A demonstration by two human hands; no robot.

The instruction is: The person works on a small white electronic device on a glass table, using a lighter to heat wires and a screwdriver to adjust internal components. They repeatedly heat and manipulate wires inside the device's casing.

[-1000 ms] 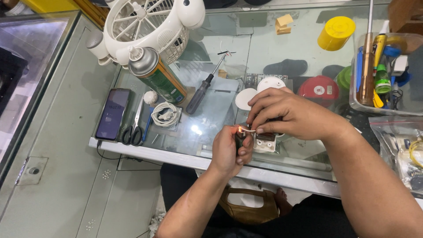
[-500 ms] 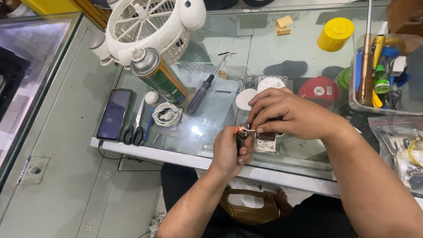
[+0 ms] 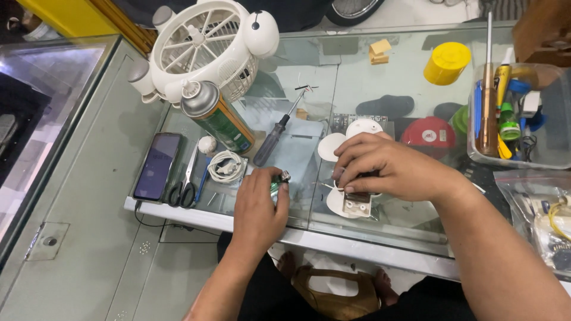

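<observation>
1. Down at the near edge of the glass table, the left hand is closed around a small green lighter, its metal top showing above the thumb
2. Just to its right, apart from it, the right hand presses fingers down on a small white electronic part lying on the glass, pinching it
3. Toward the left edge lie a dark phone, scissors and a coiled white cable; a screwdriver and a spray can lie behind them

Green lighter showing in left hand. White casing under right hand. Yellow lid sitting near worktop's far edge; red disc; green-labelled spray can; black phone.
</observation>
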